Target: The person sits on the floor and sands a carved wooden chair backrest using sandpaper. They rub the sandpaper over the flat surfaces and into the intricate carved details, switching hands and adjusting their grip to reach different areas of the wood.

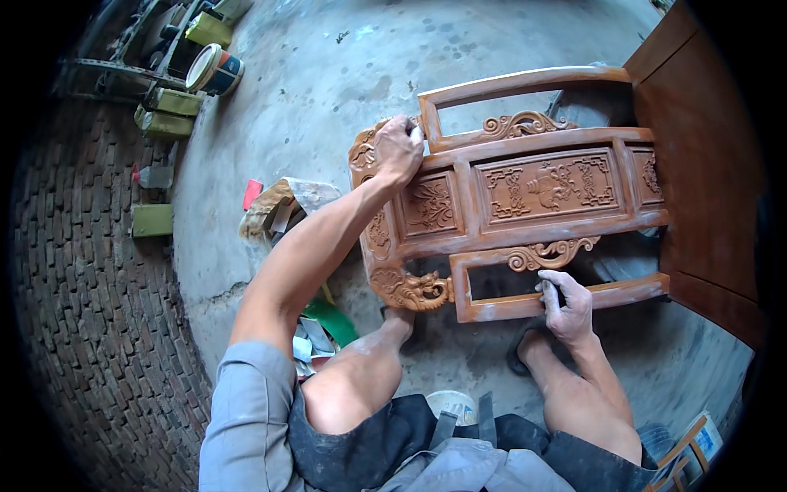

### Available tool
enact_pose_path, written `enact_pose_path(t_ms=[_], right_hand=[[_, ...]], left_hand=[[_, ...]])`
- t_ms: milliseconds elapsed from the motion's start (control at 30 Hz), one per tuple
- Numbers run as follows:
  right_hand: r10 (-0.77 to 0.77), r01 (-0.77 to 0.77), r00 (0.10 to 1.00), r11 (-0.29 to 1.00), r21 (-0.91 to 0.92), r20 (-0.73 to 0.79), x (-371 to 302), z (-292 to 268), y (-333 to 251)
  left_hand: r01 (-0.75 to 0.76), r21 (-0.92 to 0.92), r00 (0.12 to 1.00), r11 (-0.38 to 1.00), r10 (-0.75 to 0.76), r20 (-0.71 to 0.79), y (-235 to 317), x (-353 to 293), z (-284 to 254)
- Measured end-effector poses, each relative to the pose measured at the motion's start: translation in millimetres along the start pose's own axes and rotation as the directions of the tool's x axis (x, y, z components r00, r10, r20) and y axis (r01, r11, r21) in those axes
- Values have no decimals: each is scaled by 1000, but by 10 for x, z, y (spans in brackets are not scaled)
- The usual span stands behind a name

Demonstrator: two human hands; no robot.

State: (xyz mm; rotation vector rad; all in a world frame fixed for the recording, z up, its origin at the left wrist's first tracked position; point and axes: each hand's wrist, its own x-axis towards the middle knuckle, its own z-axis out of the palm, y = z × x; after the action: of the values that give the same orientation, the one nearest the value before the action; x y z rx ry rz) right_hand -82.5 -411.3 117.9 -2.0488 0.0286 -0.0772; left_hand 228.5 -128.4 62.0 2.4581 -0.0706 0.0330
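Left grip (pixel 399 152) curls at the upper left corner of the carved wooden frame (pixel 549 184), in front of the person; pressing too hard could chip the carving. That arm stretches forward. Right grip (pixel 567 307), fingers bunched by the lower rail (pixel 504 308), could slip and scratch it; its wrist bends. Whether either pinches anything, I cannot tell.

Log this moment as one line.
carved wooden piece | left hand: at upper-left end | right hand: curled by lower rail, grip contents unclear
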Motion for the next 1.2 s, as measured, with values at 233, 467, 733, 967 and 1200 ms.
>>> enact_pose_path(t_ms=[233,467,733,967,1200], right_hand=[[37,-37,999,999,-16,15,-47,-11,2],[18,-18,1000,1000,-15,9,-43,2,-7],[-25,25,1000,999,-29,-13,22,32,-17],[40,-40,999,999,-24,-17,-35,11,32],[-7,7,1000,999,-37,-12,15,61,-9]], left_hand=[[204,-280,979,938,-199,48,199,72,-71],[142,-12,988,990,-142,-63,234,142,75],[126,-38,990,991,-128,-52,232,163,12],[-2,-222,993,975,29,117,345,-505,-169],[260,-250,884,933,-126,450,339,-2116,-650]])
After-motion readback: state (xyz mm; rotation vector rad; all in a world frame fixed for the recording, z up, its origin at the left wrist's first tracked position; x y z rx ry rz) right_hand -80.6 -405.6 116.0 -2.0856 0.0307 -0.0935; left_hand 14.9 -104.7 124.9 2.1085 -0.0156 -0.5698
